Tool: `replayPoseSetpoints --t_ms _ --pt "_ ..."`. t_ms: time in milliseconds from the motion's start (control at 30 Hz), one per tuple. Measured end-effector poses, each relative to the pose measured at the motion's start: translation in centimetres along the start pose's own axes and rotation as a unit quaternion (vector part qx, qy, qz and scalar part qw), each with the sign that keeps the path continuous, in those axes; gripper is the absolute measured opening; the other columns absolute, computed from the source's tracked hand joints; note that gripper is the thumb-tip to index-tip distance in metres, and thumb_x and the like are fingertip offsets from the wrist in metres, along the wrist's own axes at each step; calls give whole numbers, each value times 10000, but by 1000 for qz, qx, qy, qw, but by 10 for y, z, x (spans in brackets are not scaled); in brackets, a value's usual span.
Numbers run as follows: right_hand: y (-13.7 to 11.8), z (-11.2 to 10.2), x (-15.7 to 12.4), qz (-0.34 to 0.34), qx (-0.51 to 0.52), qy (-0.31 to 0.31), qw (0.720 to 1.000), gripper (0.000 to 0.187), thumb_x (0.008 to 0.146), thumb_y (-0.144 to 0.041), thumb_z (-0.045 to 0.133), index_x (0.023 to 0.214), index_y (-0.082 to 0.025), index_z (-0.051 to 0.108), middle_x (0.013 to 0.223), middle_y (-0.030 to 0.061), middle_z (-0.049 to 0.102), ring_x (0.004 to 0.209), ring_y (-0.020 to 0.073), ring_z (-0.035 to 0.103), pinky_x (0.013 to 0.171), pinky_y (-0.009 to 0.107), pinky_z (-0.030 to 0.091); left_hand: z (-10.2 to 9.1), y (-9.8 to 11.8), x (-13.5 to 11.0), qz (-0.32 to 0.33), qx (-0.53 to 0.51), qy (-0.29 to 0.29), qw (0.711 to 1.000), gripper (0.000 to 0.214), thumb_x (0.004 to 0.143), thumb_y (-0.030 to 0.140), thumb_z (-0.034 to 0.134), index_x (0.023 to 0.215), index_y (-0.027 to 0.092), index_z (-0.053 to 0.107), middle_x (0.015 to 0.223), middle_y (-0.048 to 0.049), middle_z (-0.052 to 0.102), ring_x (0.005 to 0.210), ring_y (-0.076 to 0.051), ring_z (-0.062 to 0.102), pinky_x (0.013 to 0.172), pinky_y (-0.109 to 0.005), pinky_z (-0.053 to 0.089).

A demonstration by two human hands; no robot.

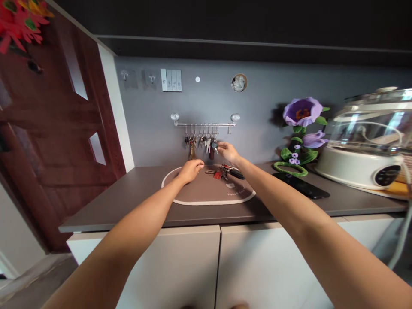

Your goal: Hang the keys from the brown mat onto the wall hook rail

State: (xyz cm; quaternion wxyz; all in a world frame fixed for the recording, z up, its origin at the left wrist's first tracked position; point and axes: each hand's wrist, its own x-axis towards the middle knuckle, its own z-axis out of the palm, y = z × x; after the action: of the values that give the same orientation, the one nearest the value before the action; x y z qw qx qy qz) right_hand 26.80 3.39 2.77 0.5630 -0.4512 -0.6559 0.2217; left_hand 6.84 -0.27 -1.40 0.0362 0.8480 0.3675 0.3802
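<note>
My right hand (228, 151) reaches up to the keys (201, 140) hanging from a metal hook rail (205, 124) on the grey wall, its fingers pinched on one key at the rail's right end. My left hand (191, 170) rests knuckles-up on a brown oval mat (208, 194), fingers curled; what they hold, if anything, is hidden. A bunch of keys with a red tag and a black fob (225, 172) lies on the mat between both hands.
The mat lies on a dark countertop (128, 201) over white cabinets. A black phone (304, 185), a purple flower ornament (301, 128) and a white appliance with a clear lid (367, 141) stand to the right. A wooden door (48, 128) is at the left.
</note>
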Motion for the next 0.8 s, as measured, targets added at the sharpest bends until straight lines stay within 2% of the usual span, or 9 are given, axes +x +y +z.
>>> replayPoseSetpoints --t_ms 167,367,567,800 --pt "-1 -4 -10 37 29 -9 999 221 744 -145 499 959 -156 544 1052 72 593 943 128 551 895 328 413 0 2 -3 5 7 -19 1000 223 810 232 441 916 152 620 788 -42 652 716 -143 576 708 -246 423" --pt "-6 -10 -26 55 36 -16 998 207 745 -125 511 946 -153 556 1065 70 596 948 119 557 892 318 422 -1 10 -8 -14 5 -29 999 235 810 206 440 954 145 615 913 -64 658 784 -148 586 749 -254 430" --pt "-19 -19 -51 99 94 -34 990 213 765 -110 498 974 -143 526 1011 87 617 818 100 597 812 278 468 -1 21 -9 -10 13 -55 998 229 801 200 462 967 157 613 980 -65 650 891 -161 583 803 -262 425" --pt "-21 -25 -76 115 136 -37 983 195 762 -79 483 944 -142 512 822 50 637 653 78 593 748 261 490 -1 29 6 11 56 -79 995 223 781 184 478 935 147 635 943 -71 657 859 -182 580 785 -276 421"
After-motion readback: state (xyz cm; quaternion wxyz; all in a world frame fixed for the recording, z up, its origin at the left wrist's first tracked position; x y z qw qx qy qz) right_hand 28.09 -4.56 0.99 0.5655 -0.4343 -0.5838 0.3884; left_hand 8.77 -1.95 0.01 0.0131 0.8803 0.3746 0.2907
